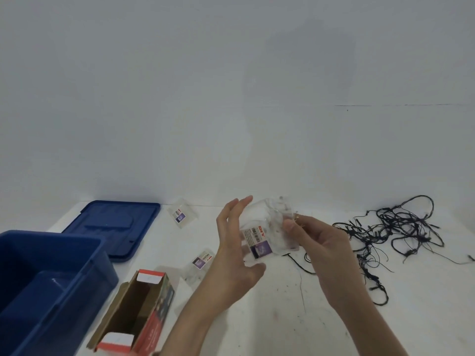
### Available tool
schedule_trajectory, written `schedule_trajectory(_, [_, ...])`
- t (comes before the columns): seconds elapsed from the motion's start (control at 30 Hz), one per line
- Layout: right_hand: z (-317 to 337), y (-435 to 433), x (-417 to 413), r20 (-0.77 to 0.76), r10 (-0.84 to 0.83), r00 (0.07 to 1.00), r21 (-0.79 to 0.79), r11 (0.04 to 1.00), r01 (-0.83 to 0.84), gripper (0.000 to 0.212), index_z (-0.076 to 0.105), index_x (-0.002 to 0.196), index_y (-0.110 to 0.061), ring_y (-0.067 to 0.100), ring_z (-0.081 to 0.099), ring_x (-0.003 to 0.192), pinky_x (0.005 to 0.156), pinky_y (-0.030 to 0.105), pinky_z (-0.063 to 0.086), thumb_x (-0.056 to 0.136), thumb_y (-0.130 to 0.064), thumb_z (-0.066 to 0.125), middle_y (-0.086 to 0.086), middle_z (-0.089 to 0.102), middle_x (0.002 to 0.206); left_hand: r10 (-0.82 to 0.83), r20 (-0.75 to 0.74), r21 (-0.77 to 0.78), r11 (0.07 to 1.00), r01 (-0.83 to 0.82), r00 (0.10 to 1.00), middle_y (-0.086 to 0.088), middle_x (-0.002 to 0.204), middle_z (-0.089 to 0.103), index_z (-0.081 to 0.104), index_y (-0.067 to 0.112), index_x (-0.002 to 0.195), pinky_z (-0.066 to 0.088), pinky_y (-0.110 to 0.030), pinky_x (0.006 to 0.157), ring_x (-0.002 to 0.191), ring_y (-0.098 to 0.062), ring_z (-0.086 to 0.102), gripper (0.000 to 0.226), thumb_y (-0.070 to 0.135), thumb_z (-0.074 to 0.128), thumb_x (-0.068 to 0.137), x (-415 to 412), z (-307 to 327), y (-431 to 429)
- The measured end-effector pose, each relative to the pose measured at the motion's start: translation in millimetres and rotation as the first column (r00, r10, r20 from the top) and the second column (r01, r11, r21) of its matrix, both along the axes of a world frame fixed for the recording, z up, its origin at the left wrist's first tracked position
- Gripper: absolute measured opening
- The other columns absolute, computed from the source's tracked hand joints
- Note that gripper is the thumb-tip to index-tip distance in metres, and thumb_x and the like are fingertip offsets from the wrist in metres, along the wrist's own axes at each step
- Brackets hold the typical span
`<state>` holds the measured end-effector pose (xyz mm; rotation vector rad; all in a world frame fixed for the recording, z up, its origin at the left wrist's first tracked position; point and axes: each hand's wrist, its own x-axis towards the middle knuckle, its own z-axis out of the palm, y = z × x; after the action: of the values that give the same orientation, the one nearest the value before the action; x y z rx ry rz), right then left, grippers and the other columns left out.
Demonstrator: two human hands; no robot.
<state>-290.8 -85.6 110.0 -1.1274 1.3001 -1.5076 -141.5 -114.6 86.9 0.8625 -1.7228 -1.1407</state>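
A small clear plastic bag (268, 227) is held up over the white table (277, 322), between the person's two hands and a little right of the picture's middle. Its film is crinkled and glossy, with small pale bits showing through it. A white label (257, 241) on its front carries the red letters "DIY", seen upside down, a black barcode, lines of print too small to read, and a purple square picture.

The left hand (235, 253) is flat and loose, its fingers straight and upright against the bag's left edge and its thumb below the bag. The right hand (321, 249) pinches the bag's right edge between thumb and curled fingers.

Two more bags of the same kind lie flat on the table: a far bag (181, 214) near the wall and a near bag (201, 264) beside the left wrist, whose label also reads "DIY".

A long cardboard box (142, 308) lies open at the lower left, brown inside, with red-and-white end flaps. Left of it stands a smooth, deep blue plastic bin (77, 301), and its moulded blue lid (115, 226) lies flat behind. A tangle of thin black wire (401, 227) sprawls at the right.
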Motion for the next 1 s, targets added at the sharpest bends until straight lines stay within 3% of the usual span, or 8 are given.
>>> schedule_trajectory(0.07, [1, 5, 2, -0.032, -0.023, 0.999, -0.022, 1.000, 0.022, 0.012, 0.076, 0.089, -0.018, 0.000, 0.057, 0.054, 0.054, 0.005, 0.041, 0.083, -0.019, 0.065, 0.006, 0.073, 0.073, -0.036, -0.188, 0.051, 0.998, 0.046, 0.982, 0.040, 0.137, 0.017, 0.012, 0.062, 0.132, 0.055, -0.030, 0.085, 0.122, -0.014, 0.052, 0.112, -0.007, 0.068, 0.063, -5, 4, 7])
schedule_trajectory(0.13, [0, 9, 6, -0.051, -0.023, 0.998, -0.041, 0.999, 0.020, 0.011, 0.076, 0.087, -0.020, 0.003, 0.058, 0.058, 0.057, 0.006, 0.042, 0.082, -0.020, 0.066, 0.005, 0.072, 0.071, 0.044, -0.368, 0.166, 0.986, 0.019, 0.929, 0.051, 0.124, 0.024, 0.008, 0.067, 0.125, 0.054, -0.027, 0.081, 0.122, -0.010, 0.052, 0.113, 0.025, 0.085, 0.053, -9, 11, 11])
schedule_trajectory(0.23, [-3, 14, 11, -0.047, -0.038, 0.998, -0.039, 0.999, 0.036, 0.008, 0.076, 0.084, -0.022, 0.006, 0.061, 0.065, 0.060, 0.006, 0.044, 0.080, -0.019, 0.069, 0.006, 0.072, 0.075, 0.245, -0.440, 0.271, 0.953, -0.132, 0.864, 0.032, 0.138, 0.029, 0.020, 0.075, 0.116, 0.043, -0.049, 0.101, 0.126, -0.011, 0.048, 0.085, 0.053, 0.079, 0.059, -14, 14, 9])
schedule_trajectory(0.4, [-6, 23, 17, -0.117, 0.011, 0.993, -0.028, 1.000, -0.014, 0.010, 0.075, 0.079, -0.022, 0.003, 0.060, 0.062, 0.059, 0.006, 0.043, 0.083, -0.020, 0.066, -0.004, 0.072, 0.070, 0.369, -0.468, 0.238, 0.928, -0.287, 0.803, 0.018, 0.113, 0.063, 0.038, 0.044, 0.131, 0.043, -0.053, 0.101, 0.103, -0.014, 0.064, 0.051, 0.031, 0.052, 0.083, -14, 10, 17])
schedule_trajectory(0.57, [-10, 25, 18, -0.188, 0.011, 0.982, -0.028, 0.999, -0.017, 0.012, 0.076, 0.082, -0.021, 0.018, 0.063, 0.066, 0.065, 0.022, 0.049, 0.085, -0.022, 0.064, -0.001, 0.073, 0.072, 0.356, -0.503, 0.234, 0.933, -0.272, 0.788, 0.009, 0.118, 0.062, 0.039, 0.038, 0.132, 0.054, -0.033, 0.083, 0.098, -0.013, 0.062, 0.053, 0.028, 0.051, 0.082, -10, 11, 22])
schedule_trajectory(0.73, [-10, 26, 26, -0.321, -0.023, 0.947, -0.111, 0.994, -0.014, 0.023, 0.065, 0.066, -0.031, -0.001, 0.054, 0.060, 0.057, 0.006, 0.038, 0.087, -0.021, 0.061, -0.018, 0.062, 0.067, 0.236, -0.437, 0.236, 0.961, -0.143, 0.868, 0.010, 0.119, 0.058, 0.041, 0.034, 0.131, 0.056, -0.022, 0.068, 0.090, -0.003, 0.067, 0.039, 0.023, 0.040, 0.094, -11, 15, 27])
schedule_trajectory(0.87, [-13, 32, 34, -0.341, 0.023, 0.940, -0.089, 0.994, -0.057, 0.031, 0.066, 0.092, -0.029, -0.001, 0.050, 0.077, 0.068, 0.006, 0.038, 0.085, -0.042, 0.038, -0.008, 0.052, 0.086, 0.259, -0.446, 0.300, 0.945, -0.129, 0.857, 0.008, 0.119, 0.060, 0.043, 0.036, 0.127, 0.056, -0.018, 0.067, 0.088, -0.001, 0.067, 0.034, 0.023, 0.038, 0.096, -13, 16, 28])
schedule_trajectory(1.0, [-17, 34, 35, -0.222, -0.094, 0.971, -0.193, 0.980, 0.050, 0.015, 0.058, 0.103, -0.046, 0.003, 0.058, 0.077, 0.069, 0.011, 0.045, 0.088, -0.042, 0.055, -0.009, 0.060, 0.084, 0.292, -0.476, 0.360, 0.925, -0.119, 0.830, 0.013, 0.116, 0.064, 0.047, 0.042, 0.122, 0.056, -0.028, 0.080, 0.093, -0.002, 0.067, 0.036, 0.033, 0.043, 0.087, -12, 19, 31])
